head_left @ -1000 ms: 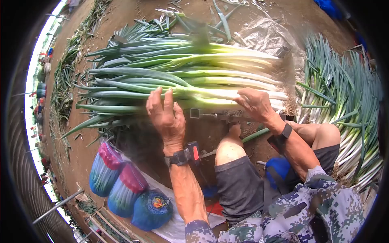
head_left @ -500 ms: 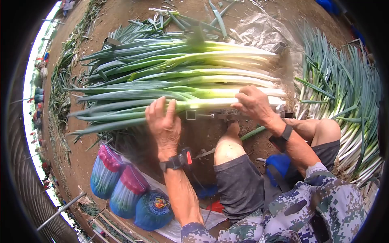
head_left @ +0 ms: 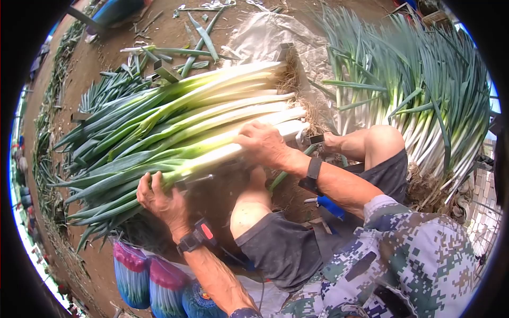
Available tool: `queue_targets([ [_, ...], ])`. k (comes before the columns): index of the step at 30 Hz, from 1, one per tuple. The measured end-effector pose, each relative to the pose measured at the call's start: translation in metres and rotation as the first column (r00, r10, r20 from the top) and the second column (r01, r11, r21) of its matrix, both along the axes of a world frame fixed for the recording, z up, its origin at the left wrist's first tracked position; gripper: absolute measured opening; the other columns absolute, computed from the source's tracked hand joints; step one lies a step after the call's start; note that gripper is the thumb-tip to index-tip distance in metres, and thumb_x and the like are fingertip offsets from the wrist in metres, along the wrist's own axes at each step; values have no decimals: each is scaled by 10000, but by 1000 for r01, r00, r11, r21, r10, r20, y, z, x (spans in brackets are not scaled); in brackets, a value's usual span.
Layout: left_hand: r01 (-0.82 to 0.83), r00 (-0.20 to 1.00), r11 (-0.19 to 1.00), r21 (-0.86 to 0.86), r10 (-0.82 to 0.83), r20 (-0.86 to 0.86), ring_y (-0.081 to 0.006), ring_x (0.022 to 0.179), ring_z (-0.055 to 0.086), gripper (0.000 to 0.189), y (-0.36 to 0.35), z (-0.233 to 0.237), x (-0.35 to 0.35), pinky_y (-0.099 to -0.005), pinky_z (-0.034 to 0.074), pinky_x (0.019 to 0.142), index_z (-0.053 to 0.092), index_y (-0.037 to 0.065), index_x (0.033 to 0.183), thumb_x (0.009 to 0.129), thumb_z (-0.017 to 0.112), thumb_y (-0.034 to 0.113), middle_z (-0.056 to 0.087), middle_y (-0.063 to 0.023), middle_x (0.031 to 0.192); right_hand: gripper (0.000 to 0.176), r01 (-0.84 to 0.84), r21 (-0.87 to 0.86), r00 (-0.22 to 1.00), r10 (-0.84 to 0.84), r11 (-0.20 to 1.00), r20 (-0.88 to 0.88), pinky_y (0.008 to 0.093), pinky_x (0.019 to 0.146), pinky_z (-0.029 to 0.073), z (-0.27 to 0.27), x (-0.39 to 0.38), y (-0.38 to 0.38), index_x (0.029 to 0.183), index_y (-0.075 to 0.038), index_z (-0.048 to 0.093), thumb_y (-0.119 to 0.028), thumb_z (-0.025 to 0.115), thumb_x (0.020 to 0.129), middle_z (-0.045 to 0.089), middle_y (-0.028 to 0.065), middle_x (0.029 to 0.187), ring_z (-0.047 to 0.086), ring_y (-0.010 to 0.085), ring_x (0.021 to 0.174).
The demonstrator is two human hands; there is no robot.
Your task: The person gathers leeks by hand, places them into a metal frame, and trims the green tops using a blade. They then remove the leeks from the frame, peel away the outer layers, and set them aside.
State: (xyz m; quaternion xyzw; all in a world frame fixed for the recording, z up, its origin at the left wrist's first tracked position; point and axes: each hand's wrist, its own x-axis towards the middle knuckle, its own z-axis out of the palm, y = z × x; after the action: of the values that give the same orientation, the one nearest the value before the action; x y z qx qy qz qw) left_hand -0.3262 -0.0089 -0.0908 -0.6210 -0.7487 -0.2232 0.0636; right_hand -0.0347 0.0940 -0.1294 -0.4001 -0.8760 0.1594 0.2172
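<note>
Leeks (head_left: 212,127) lie across the rack (head_left: 316,139), roots overhanging its edge; my left hand (head_left: 163,204) and right hand (head_left: 265,144) curl over the near stalk. Beyond, bare soil (head_left: 175,21) separates them from scattered leaves (head_left: 204,37).

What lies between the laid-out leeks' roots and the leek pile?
A crumpled pale sheet and, nearer the body, a bare lower leg; head view.

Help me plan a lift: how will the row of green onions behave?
The green onions will probably sag at their long, thin leaves, while the thick white stalks look stiffer. With no tie visible around them, they may slide apart.
</note>
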Motion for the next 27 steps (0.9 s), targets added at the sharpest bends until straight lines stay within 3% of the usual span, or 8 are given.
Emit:
queue_targets([
  [3,1,1000,1000,-8,-1,18,-345,1326,427,509,0,-2,1,-473,330,1127,631,95,1227,735,743,30,521,-113,1383,307,-6,57,1000,7,998,-25,405,740,557,-8,0,2,1052,-170,668,-214,714,752,647,53,1004,641,272,943],
  [9,97,995,990,-107,-92,44,-365,1343,452,581,-5,2,-21,-462,319,1160,577,53,1325,753,655,-19,532,-165,1404,467,-88,-252,987,51,964,-149,483,881,512,-11,0,7,1173,-97,598,-291,789,794,589,143,1144,595,354,1086],
  [12,73,952,993,-89,-43,305,-324,1303,523,538,-11,10,-42,-409,367,1135,575,18,1348,813,602,-27,590,-164,1368,509,-129,-273,985,92,953,-145,469,931,520,67,33,26,1295,-85,540,-272,733,862,577,172,1235,580,383,1139],
  [15,-176,899,984,23,151,412,-253,1213,598,400,-9,35,-37,-358,437,1074,595,-31,1321,924,549,-30,640,-148,1307,290,103,-93,993,-108,990,-49,415,828,582,128,92,52,1175,-109,644,-319,635,975,687,124,992,694,275,936],
  [19,-170,774,954,245,-24,632,-223,1072,638,296,-3,65,-8,-346,514,996,578,-95,1307,1033,480,-36,652,-157,1195,320,358,-70,913,-365,931,-182,367,687,591,126,210,95,1079,-45,666,-329,525,1041,718,116,881,700,194,759],
  [23,297,854,897,327,-403,330,-266,1013,658,239,15,112,78,-386,538,915,625,-76,1196,977,531,-89,667,-173,1084,284,550,-659,689,-725,514,10,335,692,566,9,327,80,1038,-9,673,-264,608,929,713,72,882,691,167,737],
  [25,356,921,910,214,-381,85,-328,908,677,236,28,130,137,-405,560,828,666,-28,1074,873,598,-131,683,-186,978,289,606,-709,636,-754,360,161,335,604,556,-88,373,43,993,-11,707,-269,643,881,725,98,800,694,181,656],
  [27,482,822,834,269,-537,191,-336,805,702,208,51,130,188,-415,578,694,703,-6,1000,855,633,-137,705,-178,907,352,623,-776,555,-755,98,350,366,635,549,-148,390,9,1046,16,704,-260,699,827,727,136,824,693,220,678],
])
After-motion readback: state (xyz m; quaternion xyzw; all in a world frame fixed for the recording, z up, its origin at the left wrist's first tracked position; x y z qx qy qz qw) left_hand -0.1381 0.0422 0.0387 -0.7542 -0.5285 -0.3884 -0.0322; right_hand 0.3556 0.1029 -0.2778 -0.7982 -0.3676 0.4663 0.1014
